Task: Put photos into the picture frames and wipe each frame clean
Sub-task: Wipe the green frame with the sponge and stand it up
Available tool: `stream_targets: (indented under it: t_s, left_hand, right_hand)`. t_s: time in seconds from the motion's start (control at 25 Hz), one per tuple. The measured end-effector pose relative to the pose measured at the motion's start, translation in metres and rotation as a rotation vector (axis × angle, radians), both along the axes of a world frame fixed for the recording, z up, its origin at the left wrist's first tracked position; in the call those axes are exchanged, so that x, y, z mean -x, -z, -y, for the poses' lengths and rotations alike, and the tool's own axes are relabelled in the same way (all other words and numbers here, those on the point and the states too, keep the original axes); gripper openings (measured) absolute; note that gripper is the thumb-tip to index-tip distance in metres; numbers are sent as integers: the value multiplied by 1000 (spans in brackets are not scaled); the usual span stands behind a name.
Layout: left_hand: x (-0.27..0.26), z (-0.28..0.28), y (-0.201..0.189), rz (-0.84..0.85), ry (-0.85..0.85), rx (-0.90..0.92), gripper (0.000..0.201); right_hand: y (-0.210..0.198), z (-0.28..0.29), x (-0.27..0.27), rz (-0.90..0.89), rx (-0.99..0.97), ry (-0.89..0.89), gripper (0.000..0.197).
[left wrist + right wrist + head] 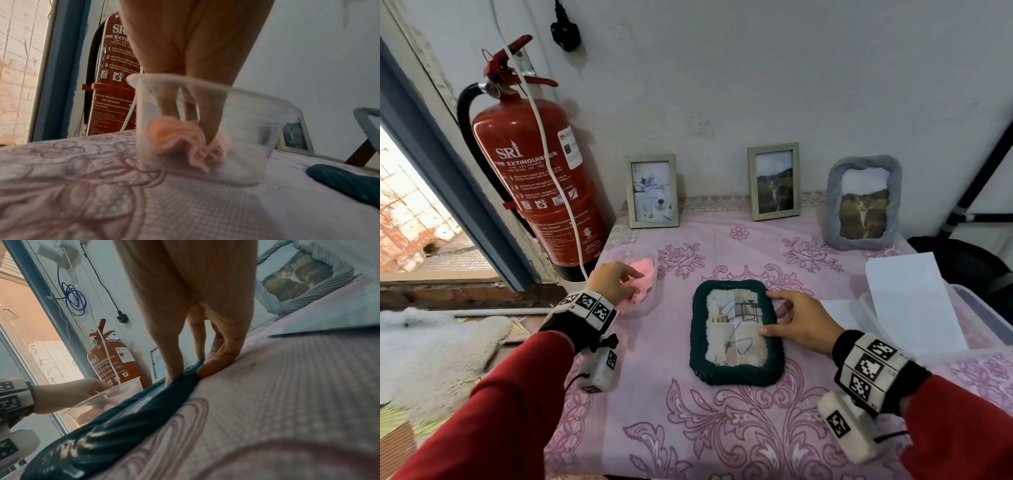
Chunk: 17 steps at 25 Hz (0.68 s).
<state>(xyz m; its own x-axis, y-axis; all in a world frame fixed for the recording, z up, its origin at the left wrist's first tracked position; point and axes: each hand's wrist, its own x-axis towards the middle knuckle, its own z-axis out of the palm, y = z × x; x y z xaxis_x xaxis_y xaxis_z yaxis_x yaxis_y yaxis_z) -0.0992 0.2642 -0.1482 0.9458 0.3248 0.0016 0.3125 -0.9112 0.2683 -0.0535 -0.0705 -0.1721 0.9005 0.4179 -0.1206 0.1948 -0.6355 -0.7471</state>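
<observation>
Left hand (pixel 613 281) in clear tub (pixel 205 129), fingertips hidden (grip on pink cloth (pixel 180 142) uncertain), dark green frame (pixel 736 332) flat mid-worktop, right hand (pixel 799 323) fingers straight on its edge, floral pink worktop (pixel 688 428), white wall.

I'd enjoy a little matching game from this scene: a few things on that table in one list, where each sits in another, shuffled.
Things:
1. pink cloth
2. dark green frame
3. grey frame
4. fire extinguisher

Places:
A. lying flat under the right hand
B. on the wall left of the table
C. inside the clear tub
D. standing at the back right

Pairs: 1-C, 2-A, 3-D, 4-B
</observation>
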Motion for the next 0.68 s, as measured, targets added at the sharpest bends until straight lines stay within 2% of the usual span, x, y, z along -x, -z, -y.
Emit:
stream_targets:
  t_s: [0.16,0.32,0.4,0.48,0.68]
  left_hand:
    - [5,-1,-6,178,-16,123,31]
    - [8,12,-36,560,16,81,32]
    - [7,33,-54,687,98,110,33]
    - [5,61,-65,666,211,155,34]
    - [3,123,-43,365,416,208,32]
  right_hand:
    - [-1,0,1,-5,-1,8,78]
    - [-2,0,1,-22,-4,16,78]
    - [-2,0,2,-17,3,13,79]
    - [-2,-1,2,-17,12,13,79]
    - [-3,-2,3,-24,7,15,78]
